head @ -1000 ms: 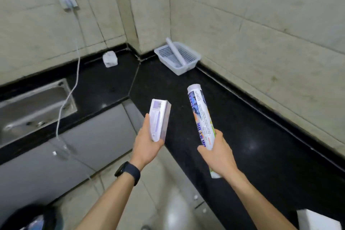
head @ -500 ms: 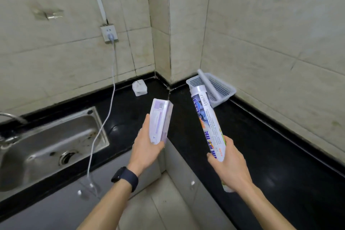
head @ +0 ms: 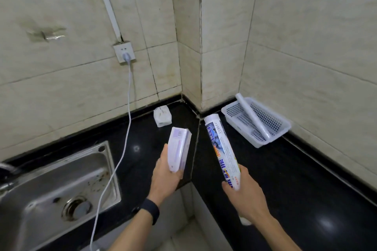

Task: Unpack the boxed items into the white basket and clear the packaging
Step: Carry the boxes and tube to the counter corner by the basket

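My left hand (head: 166, 177) grips a slim white and purple box (head: 178, 151) by its lower end, held upright over the counter's inner corner. A long white roll with blue and orange print (head: 222, 153) is in my right hand (head: 243, 197), tilted so its top end points toward the white basket (head: 282, 128). The perforated basket sits on the black counter in the back corner, to the right of both hands. A plain white roll (head: 252, 117) lies slanted inside it, one end sticking over the rim.
The black L-shaped counter (head: 295, 179) runs along tiled walls. A steel sink (head: 51, 189) is at the left. A white cable (head: 124, 138) hangs from a wall socket (head: 124, 53) across the counter. A small white block (head: 162, 117) rests by the back wall.
The view has swung up and left, so the sink and wall fill more of the frame. Both hands keep the same grips, with the roll's top now closer to the basket.
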Demonstrator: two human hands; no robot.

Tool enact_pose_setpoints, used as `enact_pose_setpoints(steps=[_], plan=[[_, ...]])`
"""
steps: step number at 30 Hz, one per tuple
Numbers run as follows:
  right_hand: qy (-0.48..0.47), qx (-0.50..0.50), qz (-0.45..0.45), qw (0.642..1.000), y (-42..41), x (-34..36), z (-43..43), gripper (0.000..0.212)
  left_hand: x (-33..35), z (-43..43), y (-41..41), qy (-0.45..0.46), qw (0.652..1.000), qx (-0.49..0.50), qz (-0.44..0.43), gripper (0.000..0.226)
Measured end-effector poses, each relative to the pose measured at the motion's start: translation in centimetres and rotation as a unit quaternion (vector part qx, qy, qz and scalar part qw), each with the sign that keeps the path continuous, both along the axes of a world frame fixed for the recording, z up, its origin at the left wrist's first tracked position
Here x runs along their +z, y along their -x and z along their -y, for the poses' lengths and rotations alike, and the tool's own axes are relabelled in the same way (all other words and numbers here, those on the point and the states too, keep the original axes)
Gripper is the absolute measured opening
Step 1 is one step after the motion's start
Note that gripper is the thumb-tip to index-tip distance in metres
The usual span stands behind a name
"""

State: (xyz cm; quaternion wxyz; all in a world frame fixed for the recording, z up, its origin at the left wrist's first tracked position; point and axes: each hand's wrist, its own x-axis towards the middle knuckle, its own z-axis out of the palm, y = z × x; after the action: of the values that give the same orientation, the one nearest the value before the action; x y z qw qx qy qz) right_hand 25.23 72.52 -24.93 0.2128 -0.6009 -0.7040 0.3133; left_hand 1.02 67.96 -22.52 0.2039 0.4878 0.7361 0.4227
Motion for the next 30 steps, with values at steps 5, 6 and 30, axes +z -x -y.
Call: enact_pose_setpoints(steps=[5, 6, 30], plan=[[0.045, 0.012, 0.015, 0.999, 2.2, -2.6, -4.5, 0.070, -2.1, -4.4, 1.0, 0.064, 0.997, 0.017, 0.031, 0.082], [0.051, 0.010, 0.023, 0.998, 2.7, -3.1, -5.2, 0.069, -2.5, -5.2, 1.2, 0.081, 0.996, 0.019, 0.033, 0.081], [0.160, -0.133, 0.094, 0.974, 16.6, -14.6, -26.4, 0.059, -16.0, -33.5, 8.3, 0.247, 0.966, -0.040, 0.058, 0.096]])
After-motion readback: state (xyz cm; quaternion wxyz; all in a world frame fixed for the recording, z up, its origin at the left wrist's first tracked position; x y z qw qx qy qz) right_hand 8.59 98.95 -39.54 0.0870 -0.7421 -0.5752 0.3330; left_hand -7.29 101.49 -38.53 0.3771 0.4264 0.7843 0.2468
